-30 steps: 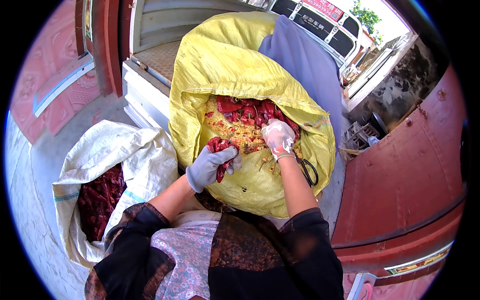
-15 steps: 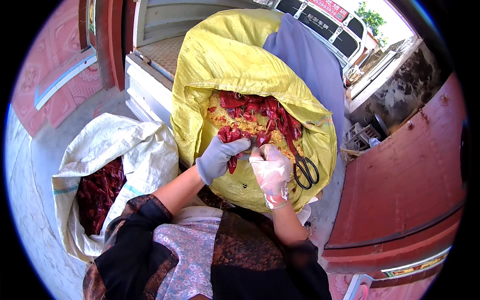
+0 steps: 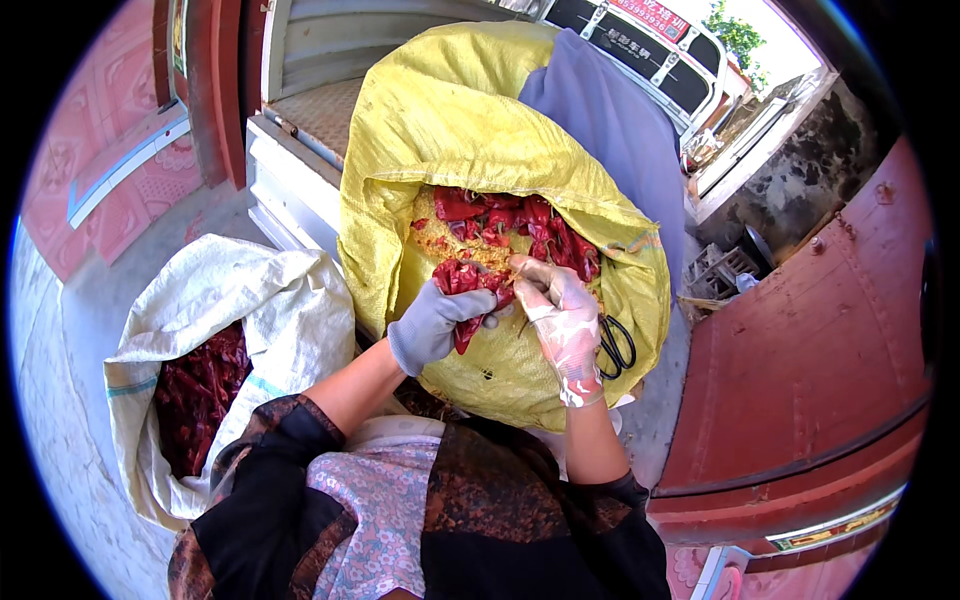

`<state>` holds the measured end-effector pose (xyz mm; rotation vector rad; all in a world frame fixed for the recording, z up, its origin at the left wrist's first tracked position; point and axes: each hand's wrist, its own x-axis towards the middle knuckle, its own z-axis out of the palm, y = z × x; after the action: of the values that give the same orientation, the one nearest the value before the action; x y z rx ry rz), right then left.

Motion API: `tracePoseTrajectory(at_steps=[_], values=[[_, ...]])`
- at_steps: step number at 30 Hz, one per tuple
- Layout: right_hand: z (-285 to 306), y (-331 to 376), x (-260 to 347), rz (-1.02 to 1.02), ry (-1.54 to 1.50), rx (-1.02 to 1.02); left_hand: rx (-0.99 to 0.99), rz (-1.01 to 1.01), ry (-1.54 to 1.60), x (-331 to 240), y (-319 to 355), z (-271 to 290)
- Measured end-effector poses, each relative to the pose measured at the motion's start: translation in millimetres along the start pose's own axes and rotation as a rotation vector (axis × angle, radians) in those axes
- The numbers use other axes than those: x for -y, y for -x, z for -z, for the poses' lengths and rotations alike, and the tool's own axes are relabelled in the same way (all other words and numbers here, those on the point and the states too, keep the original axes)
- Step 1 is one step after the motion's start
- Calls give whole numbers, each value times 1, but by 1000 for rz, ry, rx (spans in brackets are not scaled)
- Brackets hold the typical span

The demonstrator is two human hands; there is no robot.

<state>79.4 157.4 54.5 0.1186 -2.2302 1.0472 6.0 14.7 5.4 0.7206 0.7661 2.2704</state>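
A big yellow sack (image 3: pixel 440 130) lies open in front of me, holding dried red chillies (image 3: pixel 520 225) and yellow seeds. My left hand (image 3: pixel 435 322), in a grey glove, grips a bunch of red chillies (image 3: pixel 468 285) at the sack's mouth. My right hand (image 3: pixel 560 315), in a thin clear glove, pinches the top of that same bunch. Black scissors (image 3: pixel 615 345) hang by the right hand's side against the sack; which fingers hold them is hidden.
A white woven sack (image 3: pixel 240 300) at my left holds dark red chillies (image 3: pixel 195 395). A grey-blue cloth (image 3: pixel 610 120) drapes behind the yellow sack. Red metal doors (image 3: pixel 820 350) stand at the right, a metal step (image 3: pixel 310 110) and a white vehicle (image 3: pixel 640 40) beyond.
My right hand dropped toward me with the scissors, then came back up to the chilli bunch. The left hand kept its grip on the bunch and shifted slightly.
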Motion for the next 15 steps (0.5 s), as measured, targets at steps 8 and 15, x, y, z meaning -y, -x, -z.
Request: tracePoseTrajectory(at_steps=[8, 15], values=[[0, -6, 3, 206, 136, 114, -13, 13, -154, -2, 4, 2], [-9, 5, 7, 349, 632, -17, -106, 64, -324, -5, 3, -1]])
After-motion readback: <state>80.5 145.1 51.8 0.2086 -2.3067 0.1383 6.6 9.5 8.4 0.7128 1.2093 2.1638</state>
